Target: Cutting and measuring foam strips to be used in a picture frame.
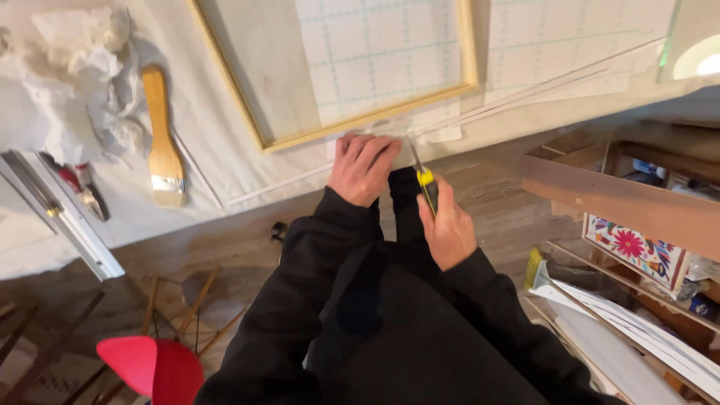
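At the table edge, below the wooden frame (330, 127), I press my left hand (362, 169) flat on a clear sheet (390, 131); my right hand (448, 229) grips a yellow-handled knife (426, 184) beside it.

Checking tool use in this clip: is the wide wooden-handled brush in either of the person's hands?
No. The brush lies alone on the white sheet, while the left hand presses flat and the right hand grips a yellow-and-black knife.

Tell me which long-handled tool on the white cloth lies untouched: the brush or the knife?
The wooden-handled brush, lying flat by the crumpled paper, away from both hands. The yellow-and-black knife is held in the right hand at the cloth's edge.
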